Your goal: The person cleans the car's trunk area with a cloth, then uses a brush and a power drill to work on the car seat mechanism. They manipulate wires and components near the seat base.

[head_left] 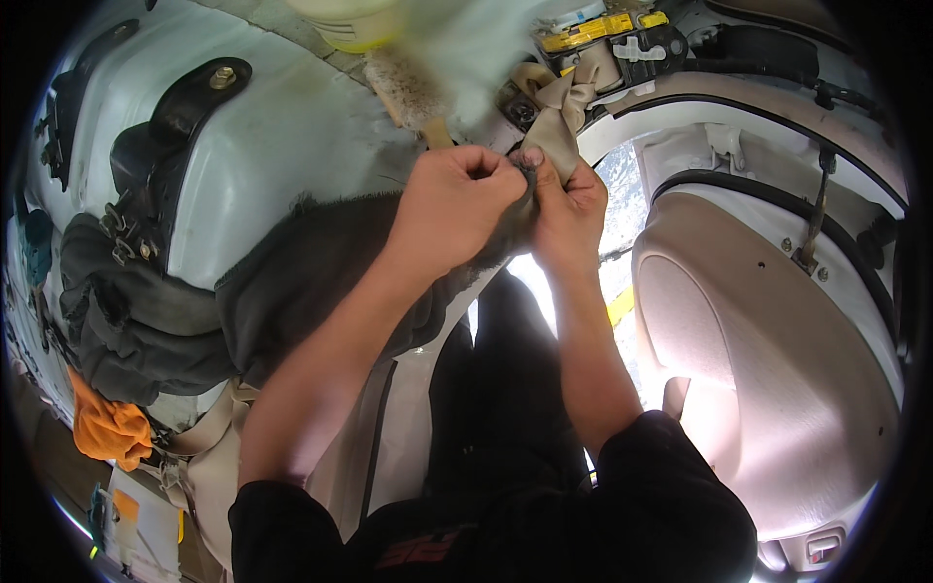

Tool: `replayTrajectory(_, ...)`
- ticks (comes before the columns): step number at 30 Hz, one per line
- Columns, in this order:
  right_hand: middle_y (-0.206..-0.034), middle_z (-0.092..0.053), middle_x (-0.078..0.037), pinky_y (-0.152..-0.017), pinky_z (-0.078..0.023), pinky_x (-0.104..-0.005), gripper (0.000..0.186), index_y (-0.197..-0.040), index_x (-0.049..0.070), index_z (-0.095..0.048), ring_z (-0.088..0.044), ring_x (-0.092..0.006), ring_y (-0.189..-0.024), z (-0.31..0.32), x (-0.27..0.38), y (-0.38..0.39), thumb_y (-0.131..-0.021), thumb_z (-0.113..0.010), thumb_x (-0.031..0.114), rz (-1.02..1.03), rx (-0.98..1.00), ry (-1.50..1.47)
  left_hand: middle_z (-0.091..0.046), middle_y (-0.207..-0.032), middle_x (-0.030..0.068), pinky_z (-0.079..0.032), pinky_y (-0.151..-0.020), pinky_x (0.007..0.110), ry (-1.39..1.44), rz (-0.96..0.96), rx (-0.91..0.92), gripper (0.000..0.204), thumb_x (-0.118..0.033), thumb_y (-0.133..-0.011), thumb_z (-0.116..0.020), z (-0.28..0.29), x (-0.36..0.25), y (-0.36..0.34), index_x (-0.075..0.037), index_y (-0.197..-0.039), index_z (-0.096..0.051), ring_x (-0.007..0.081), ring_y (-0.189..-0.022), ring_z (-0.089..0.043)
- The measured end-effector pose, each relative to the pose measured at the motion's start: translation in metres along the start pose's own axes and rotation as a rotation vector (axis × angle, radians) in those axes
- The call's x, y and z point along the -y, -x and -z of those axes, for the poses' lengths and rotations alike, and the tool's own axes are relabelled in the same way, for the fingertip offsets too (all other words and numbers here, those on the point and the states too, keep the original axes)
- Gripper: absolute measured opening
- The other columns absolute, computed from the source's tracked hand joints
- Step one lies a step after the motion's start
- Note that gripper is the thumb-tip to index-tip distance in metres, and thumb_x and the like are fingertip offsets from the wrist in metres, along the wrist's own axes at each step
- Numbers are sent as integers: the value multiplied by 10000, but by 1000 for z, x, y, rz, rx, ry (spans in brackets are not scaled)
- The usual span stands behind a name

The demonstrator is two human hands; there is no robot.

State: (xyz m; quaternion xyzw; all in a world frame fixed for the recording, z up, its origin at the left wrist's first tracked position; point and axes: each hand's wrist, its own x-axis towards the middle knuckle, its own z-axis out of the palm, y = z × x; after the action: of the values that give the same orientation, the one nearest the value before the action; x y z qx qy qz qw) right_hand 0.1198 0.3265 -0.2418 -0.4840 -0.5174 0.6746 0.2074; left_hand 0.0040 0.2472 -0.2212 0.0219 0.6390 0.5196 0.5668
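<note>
A length of dark grey cloth [292, 262] with a frayed edge, perhaps carpet or a towel, lies across the bare pale metal floor of a car. Both hands meet at its right end beside the door opening. My left hand [452, 199] is closed, its thumb and fingers pinched at the cloth's edge. My right hand [567, 209] grips the same end, thumb on top, close to a beige seat belt [556, 136]. Just beyond my left hand lies a bristle brush [403, 87] with a wooden handle, its end hidden behind that hand.
A container with a yellowish base [360, 24] stands at the top. Black brackets [199, 92] are bolted to the metal at left. An orange cloth [107, 423] lies lower left. The open beige-panelled door [768, 340] fills the right. Yellow connectors [588, 34] sit top right.
</note>
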Motion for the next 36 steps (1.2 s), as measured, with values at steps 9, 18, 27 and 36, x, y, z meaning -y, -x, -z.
replayTrajectory(9, -866, -687, -41, -713, -472, -238, 309, -963, -21, -695, -591, -85, -767, 0, -3, 0, -925, -716, 284, 2, -50, -1, -602, -671, -12, -447, -584, 243, -240, 35, 15, 195, -178, -819, -663, -1, -1, 23, 15, -788, -659, 52, -627, -528)
replayTrajectory(18, -832, -671, -11, -686, -448, -230, 287, -954, -21, -709, -555, -67, -753, 0, -9, -6, -928, -713, 264, -11, -33, -114, -617, -723, -24, -424, -591, 214, 218, 15, -62, 166, -142, -858, -684, 2, -4, -4, 23, -858, -706, 50, -642, -521)
replayTrajectory(27, -783, -644, 5, -646, -432, -231, 257, -897, -22, -693, -521, -59, -710, -13, 0, -3, -933, -707, 232, 88, -96, -8, -603, -665, -7, -417, -536, 242, -86, -2, -76, 179, -157, -811, -669, -5, -10, 6, 20, -783, -666, 49, -592, -500)
replayTrajectory(36, -771, -643, 2, -658, -431, -230, 280, -895, -15, -702, -521, -62, -710, -12, -1, -4, -937, -703, 261, 74, -105, 12, -640, -691, 20, -460, -600, 237, -261, 24, -53, 192, -162, -794, -670, -1, -2, 32, 27, -818, -685, 68, -642, -558)
